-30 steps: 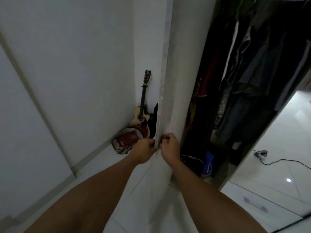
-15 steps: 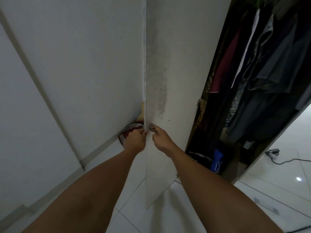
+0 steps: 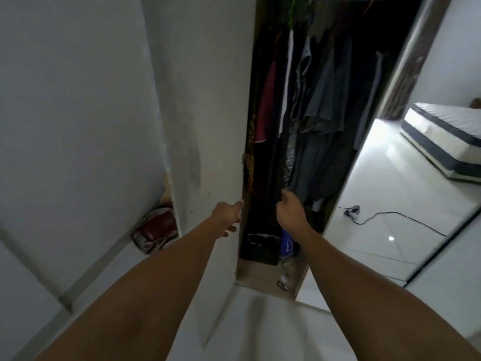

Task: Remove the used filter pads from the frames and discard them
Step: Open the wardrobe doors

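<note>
Two bare forearms are reaching forward over the floor [image 3: 377, 246]. The left hand [image 3: 227, 217] is resting against the hinge edge of the open door [image 3: 208, 126], fingers loose, grasping nothing that shows. The right hand [image 3: 291, 212] is hanging in the wardrobe opening, fingers curled; whether it is pinching anything cannot be told. No filter pads or frames are showing. Beyond the hands, clothes [image 3: 320, 100] are hanging inside the wardrobe. A bag [image 3: 154, 227] is lying by the wall at left; a cable [image 3: 390, 217] and mattress [image 3: 447, 136] are lying farther right.
</note>
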`<act>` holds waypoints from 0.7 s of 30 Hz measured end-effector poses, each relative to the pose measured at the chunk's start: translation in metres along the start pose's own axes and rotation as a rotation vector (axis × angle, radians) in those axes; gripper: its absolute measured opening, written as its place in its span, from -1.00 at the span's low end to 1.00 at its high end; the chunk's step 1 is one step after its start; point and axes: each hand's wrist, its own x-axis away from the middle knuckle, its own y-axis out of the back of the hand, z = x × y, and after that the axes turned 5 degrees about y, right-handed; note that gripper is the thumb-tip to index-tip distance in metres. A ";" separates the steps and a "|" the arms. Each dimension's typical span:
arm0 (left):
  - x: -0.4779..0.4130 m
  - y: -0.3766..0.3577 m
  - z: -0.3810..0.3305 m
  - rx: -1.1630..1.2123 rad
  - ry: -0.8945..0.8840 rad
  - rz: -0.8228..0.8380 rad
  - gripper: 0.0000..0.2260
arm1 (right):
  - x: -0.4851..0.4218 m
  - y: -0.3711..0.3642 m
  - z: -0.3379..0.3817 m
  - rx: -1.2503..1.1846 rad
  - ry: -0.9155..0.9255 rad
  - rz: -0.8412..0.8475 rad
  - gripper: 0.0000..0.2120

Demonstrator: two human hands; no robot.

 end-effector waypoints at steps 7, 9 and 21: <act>-0.019 -0.116 -0.112 -0.028 -0.259 0.094 -0.70 | -0.027 0.120 -0.056 0.052 -0.087 -0.315 -0.55; -0.032 -0.154 -0.138 -0.022 -0.300 0.125 -0.71 | -0.041 0.149 -0.075 0.077 -0.112 -0.353 -0.55; -0.089 -0.307 -0.285 -0.045 -0.557 0.079 -0.67 | -0.154 0.248 -0.132 0.154 0.019 -0.431 -0.48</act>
